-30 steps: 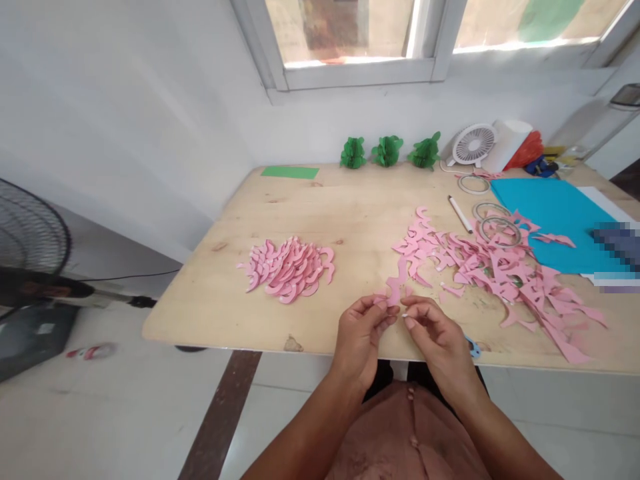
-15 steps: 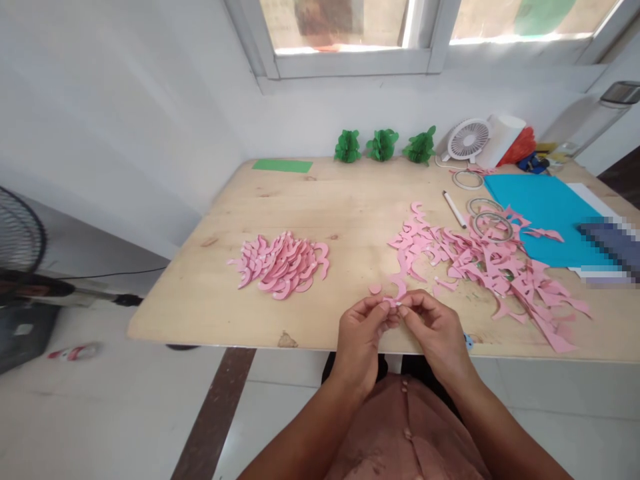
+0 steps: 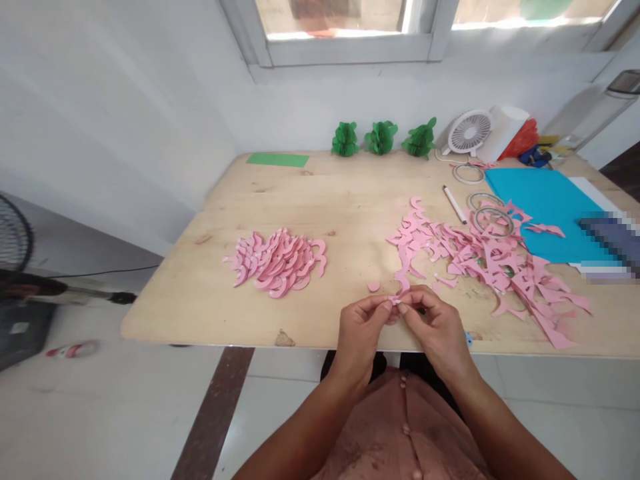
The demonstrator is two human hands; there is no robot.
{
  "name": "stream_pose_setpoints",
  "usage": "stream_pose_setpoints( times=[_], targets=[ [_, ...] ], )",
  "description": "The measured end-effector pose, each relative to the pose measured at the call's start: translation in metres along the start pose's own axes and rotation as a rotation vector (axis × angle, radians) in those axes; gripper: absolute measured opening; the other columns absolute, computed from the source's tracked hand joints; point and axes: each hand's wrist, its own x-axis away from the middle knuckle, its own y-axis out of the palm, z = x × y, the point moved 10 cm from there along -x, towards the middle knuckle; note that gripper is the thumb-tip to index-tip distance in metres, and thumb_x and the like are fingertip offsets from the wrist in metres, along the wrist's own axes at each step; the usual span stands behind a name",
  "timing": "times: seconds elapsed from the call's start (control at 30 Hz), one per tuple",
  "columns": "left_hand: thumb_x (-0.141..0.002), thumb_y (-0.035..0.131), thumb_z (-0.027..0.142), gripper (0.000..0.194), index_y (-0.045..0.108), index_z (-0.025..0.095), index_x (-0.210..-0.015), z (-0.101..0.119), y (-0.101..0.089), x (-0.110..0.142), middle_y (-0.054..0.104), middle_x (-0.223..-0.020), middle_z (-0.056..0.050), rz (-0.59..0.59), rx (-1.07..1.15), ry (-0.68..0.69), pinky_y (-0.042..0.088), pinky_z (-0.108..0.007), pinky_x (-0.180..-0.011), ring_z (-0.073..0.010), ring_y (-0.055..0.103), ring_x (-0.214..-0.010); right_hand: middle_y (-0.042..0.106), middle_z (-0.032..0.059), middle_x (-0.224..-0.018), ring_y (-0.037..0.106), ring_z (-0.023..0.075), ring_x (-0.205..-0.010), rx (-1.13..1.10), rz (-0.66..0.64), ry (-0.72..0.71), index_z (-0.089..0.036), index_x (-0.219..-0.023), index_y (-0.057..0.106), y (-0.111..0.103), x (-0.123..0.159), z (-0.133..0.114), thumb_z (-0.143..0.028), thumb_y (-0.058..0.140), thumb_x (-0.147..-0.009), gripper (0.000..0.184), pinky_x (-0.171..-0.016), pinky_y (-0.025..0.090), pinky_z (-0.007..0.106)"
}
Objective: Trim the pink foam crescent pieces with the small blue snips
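My left hand (image 3: 361, 329) and my right hand (image 3: 434, 328) meet above the near edge of the wooden table (image 3: 345, 213). Both pinch one small pink paper piece (image 3: 393, 301) between fingertips, most of it hidden by the fingers. A neat pile of pink curved cut-outs (image 3: 276, 261) lies to the left of my hands. To the right spreads a loose heap of pink paper scraps (image 3: 490, 263). A small round pink piece (image 3: 373, 286) rests on the table just beyond my left hand.
Three green paper ornaments (image 3: 380, 137) stand at the back edge, with a green sheet (image 3: 278, 159) left of them. A small white fan (image 3: 469, 133), tape rings (image 3: 493, 219), a white pen (image 3: 454, 203) and blue paper (image 3: 543, 207) lie at the right. A floor fan (image 3: 20, 267) stands far left.
My hands have come together, and both now pinch the pink piece that the left hand held up alone. The view has shifted slightly.
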Motion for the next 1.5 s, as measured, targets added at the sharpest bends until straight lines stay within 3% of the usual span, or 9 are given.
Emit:
stream_pose_setpoints(
  times=[0.67,1.07,1.23,1.5],
  targets=[
    [-0.073,0.066,0.019,0.011,0.076,0.016,-0.076,0.002,0.007,0.002,0.073,-0.073,-0.003,-0.056,-0.010,0.032,0.049,-0.025,-0.075,-0.0140,0.063,-0.074,0.061,0.0029,-0.078,0.057,0.0194,-0.079,0.108,-0.007,-0.040,-0.021,-0.072,0.061,0.000,-0.001,-0.007,-0.023,0.056,-0.078,0.008,-0.074,0.042,0.032],
    [-0.068,0.067,0.020,0.008,0.072,0.014,-0.070,-0.002,-0.003,0.002,0.069,-0.065,-0.002,0.008,-0.036,-0.023,0.047,-0.025,-0.071,-0.0122,0.060,-0.064,0.063,0.0033,-0.083,0.057,0.0180,-0.079,0.064,0.049,-0.011,-0.020,-0.074,0.062,-0.012,-0.004,-0.006,-0.025,0.057,-0.078,0.007,-0.074,0.043,0.031],
    [-0.066,0.071,0.024,0.015,0.072,0.014,-0.078,0.006,-0.001,-0.003,0.070,-0.080,-0.004,0.010,-0.047,0.001,0.047,-0.025,-0.071,-0.0140,0.060,-0.074,0.064,0.0033,-0.081,0.058,0.0184,-0.078,0.055,0.046,0.002,-0.020,-0.073,0.062,-0.010,-0.001,-0.010,-0.025,0.058,-0.077,0.008,-0.075,0.044,0.031],
    [-0.066,0.072,0.022,0.008,0.070,0.014,-0.065,0.014,0.008,-0.007,0.065,-0.064,0.001,-0.037,-0.076,0.017,0.041,-0.021,-0.065,-0.0095,0.053,-0.062,0.064,0.0033,-0.081,0.059,0.0197,-0.082,0.096,0.007,-0.033,-0.022,-0.074,0.061,-0.007,0.003,-0.015,-0.021,0.056,-0.077,0.006,-0.078,0.044,0.033]
  ],
)
